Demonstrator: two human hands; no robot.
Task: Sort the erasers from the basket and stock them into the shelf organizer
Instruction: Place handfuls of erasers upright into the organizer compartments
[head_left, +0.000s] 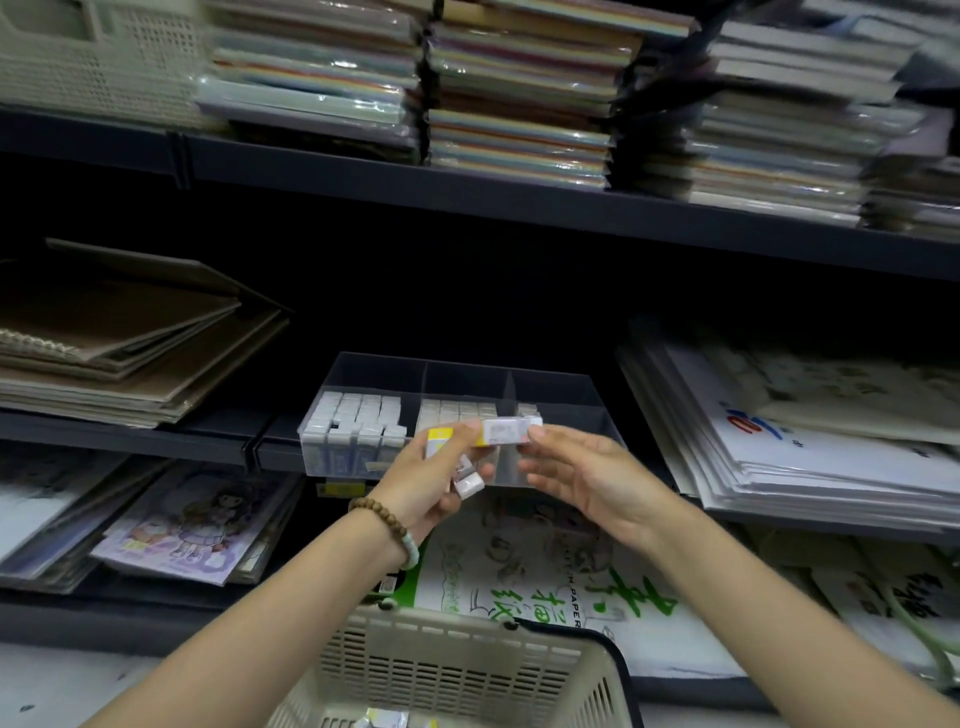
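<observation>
Stationery aisle, dark metal shelf (156, 439) at mid frame, motion blur throughout.

- Left hand (431, 483): curled round a small clutch of erasers. A yellow-sleeved eraser (439, 441) sits at the top of the grip; two small white erasers (469, 483) poke out between the lower fingers. Its fingertips also pinch the left end of a long pale eraser (506, 432), held level.
- Right hand (576, 467): fingers loose and nearly straight, palm turned toward the left hand. The topmost fingertip touches the long eraser's right end (contact only, no curl round it that I can make out).
- Beaded bracelet (382, 519) on the left wrist.
- Both hands sit in front of the clear organizer (332, 462) at frame centre, on the shelf. The left compartment is packed with upright white erasers (358, 415), the middle is partly filled and the right has only a few.
- Cream slotted basket (447, 670), bottom centre, below the forearms; a few wrapped pieces show at its bottom edge.
- Brown sketch pads (130, 338) at mid left; white paper pads (831, 467) at mid right; wrapped paper packs (519, 104) across the top.
</observation>
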